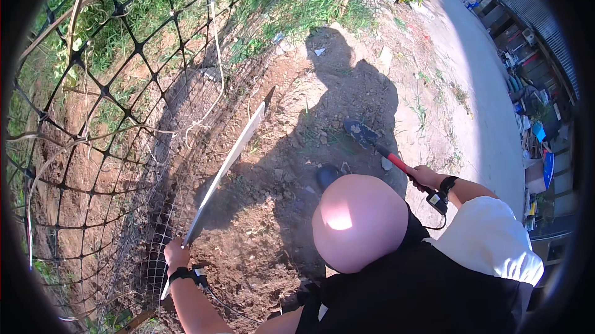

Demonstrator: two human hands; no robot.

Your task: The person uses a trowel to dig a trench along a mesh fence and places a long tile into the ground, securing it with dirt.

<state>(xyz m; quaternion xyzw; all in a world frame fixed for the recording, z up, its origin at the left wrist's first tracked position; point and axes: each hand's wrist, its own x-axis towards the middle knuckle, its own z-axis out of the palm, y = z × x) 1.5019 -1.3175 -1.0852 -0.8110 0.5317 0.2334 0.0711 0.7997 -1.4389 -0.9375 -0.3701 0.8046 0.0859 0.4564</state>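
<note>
My left hand (176, 253) is closed around the lower part of a long white board (228, 161). The board slants up and away over bare soil, along the foot of a net fence. My right hand (427, 176) grips the red handle (396, 161) of a small shovel. Its dark blade (360, 132) rests on the dirt in the shade of my shadow. Both wrists wear black straps with a small device and a cable. A dark shoe tip (326, 175) shows on the soil between the two tools.
A black wide-mesh net (105, 92) with finer wire mesh (162, 235) below stands at the left, with grass behind it. Loose brown soil (266, 222) with stones lies in front. A concrete path (489, 117) runs at the right beside cluttered sheds (533, 104).
</note>
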